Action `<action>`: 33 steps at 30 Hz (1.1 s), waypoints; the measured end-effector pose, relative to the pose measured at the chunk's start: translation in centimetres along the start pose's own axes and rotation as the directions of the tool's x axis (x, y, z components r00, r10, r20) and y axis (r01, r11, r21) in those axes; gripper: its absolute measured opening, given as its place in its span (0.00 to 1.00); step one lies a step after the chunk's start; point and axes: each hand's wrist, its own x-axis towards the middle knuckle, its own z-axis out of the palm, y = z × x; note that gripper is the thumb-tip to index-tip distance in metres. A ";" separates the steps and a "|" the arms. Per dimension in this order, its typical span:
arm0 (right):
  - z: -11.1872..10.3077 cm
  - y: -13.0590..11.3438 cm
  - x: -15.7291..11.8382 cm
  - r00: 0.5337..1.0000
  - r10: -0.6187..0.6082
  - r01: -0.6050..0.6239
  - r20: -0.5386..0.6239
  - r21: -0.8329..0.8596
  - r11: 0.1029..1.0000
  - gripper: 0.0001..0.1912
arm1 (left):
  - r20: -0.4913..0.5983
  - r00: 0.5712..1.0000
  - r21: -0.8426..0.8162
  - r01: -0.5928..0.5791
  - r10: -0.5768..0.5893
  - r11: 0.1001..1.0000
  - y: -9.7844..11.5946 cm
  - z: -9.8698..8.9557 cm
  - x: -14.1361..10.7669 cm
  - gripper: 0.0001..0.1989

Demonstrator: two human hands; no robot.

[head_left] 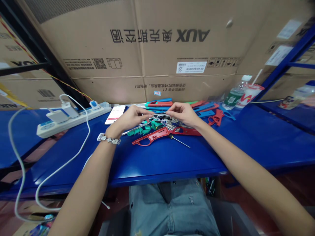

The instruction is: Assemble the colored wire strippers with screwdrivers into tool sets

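Observation:
Above a pile of small parts, my left hand (134, 117) and my right hand (183, 113) pinch the two ends of a thin dark rod (159, 113), held level between them. Beneath lie green plastic pieces (140, 130), metal tubes and small clear parts. A red lighter shell (157, 133) with a loop handle rests in front of the pile, and another red shell (187, 131) is right of it. The screwdriver (181, 142) points toward the front right. Blue and red shells (159, 104) are stacked behind my hands.
A white power strip (73, 118) with plugs and cables lies at the left. The phone (116, 114) is behind my left hand. A bottle (235, 93) and a red-and-white cup (249, 95) stand back right. Large cardboard boxes (152, 55) form the back.

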 end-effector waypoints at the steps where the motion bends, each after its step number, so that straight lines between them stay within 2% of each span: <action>1: 0.0 -0.1 0.0 1.000 0.008 -0.009 0.005 0.008 1.000 0.14 | 0.009 1.000 -0.001 -0.003 0.003 1.000 0.0 -0.1 0.0 0.15; 6: 0.0 -0.3 -0.1 0.997 0.039 -0.041 0.061 0.029 0.999 0.13 | 0.039 0.999 -0.005 0.013 -0.013 1.000 0.0 0.0 -0.1 0.18; 12: 0.0 -0.4 -0.1 0.999 -0.006 0.007 0.054 -0.013 1.000 0.13 | -0.027 0.999 0.012 -0.036 0.036 0.999 0.0 0.4 0.1 0.19; 16: 0.2 -0.5 -0.2 0.999 -0.019 0.023 0.041 -0.092 0.995 0.11 | -0.052 0.998 0.077 -0.040 0.044 0.996 -0.4 0.3 0.2 0.20; 19: 0.1 -0.5 -0.3 0.996 -0.080 0.087 0.039 -0.226 0.970 0.09 | -0.053 0.997 0.099 -0.041 0.047 0.994 -0.4 0.2 0.1 0.20; 22: -0.2 -0.3 -0.3 0.968 -0.241 0.251 0.076 -0.405 0.879 0.07 | -0.044 0.998 0.097 -0.044 0.049 0.994 -0.3 0.2 0.1 0.20; 26: -0.8 -0.1 -0.2 0.884 -0.399 0.461 0.244 -0.596 0.657 0.10 | -0.032 0.998 0.065 -0.058 0.060 0.996 -0.3 0.3 0.1 0.21; 30: -1.0 -0.1 -0.2 0.833 -0.452 0.529 0.320 -0.703 0.477 0.13 | -0.057 0.995 0.060 -0.075 0.078 0.995 -0.3 0.3 0.2 0.22; 33: -1.0 0.0 -0.2 0.819 -0.473 0.538 0.324 -0.720 0.438 0.15 | -0.065 0.996 0.070 -0.064 0.069 0.995 -0.4 0.3 0.3 0.23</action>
